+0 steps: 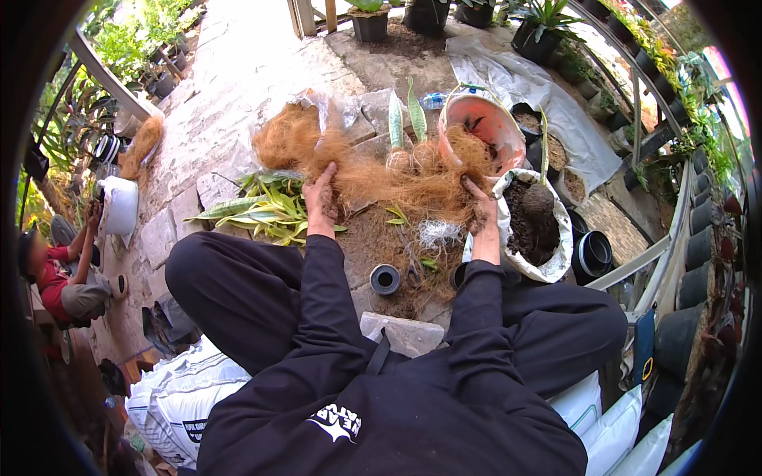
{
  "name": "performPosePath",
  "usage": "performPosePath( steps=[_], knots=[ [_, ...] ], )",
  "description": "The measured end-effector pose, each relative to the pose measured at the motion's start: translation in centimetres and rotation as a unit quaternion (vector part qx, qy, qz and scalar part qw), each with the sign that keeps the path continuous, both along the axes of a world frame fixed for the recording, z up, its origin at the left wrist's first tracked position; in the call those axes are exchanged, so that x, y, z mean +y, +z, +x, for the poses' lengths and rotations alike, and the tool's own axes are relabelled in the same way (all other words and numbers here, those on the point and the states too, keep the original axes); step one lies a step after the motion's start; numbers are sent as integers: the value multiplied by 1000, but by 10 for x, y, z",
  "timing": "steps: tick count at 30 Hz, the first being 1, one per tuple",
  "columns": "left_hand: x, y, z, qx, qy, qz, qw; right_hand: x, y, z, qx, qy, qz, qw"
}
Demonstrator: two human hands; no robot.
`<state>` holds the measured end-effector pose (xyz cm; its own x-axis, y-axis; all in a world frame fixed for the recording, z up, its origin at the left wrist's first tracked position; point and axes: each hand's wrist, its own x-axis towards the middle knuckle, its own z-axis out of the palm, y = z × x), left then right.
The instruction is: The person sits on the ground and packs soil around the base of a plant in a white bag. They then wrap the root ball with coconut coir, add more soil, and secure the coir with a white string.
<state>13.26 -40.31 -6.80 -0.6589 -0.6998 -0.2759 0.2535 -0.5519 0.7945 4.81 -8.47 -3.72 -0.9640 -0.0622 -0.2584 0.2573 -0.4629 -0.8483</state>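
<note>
Loose brown coconut fibre is stretched between my two soil-covered hands. My left hand grips its left end, beside a larger heap of fibre on clear plastic. My right hand holds the other end, close to a white sack of dark soil with a round soil ball on top. Behind the fibre, two wrapped root balls bear upright snake plant leaves. Cut variegated leaves lie left of my left hand. White string, scissors and a small black pot are on the ground between my forearms.
An orange-red bucket lies tipped behind my right hand, near a plastic water bottle. Black pots stand at right beside a metal frame. A co-worker in red sits at far left by a white bag. White sacks flank me.
</note>
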Motion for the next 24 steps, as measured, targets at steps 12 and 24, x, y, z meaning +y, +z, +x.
performPosePath(
  steps=[12,24],
  knots=[
    [-74,42,30,94,307,-3,947,24,2,-14,2,-63,-24,998],
    [4,108,-5,92,-179,-25,979,14,8,-8,-20,53,-176,983]
  ],
)
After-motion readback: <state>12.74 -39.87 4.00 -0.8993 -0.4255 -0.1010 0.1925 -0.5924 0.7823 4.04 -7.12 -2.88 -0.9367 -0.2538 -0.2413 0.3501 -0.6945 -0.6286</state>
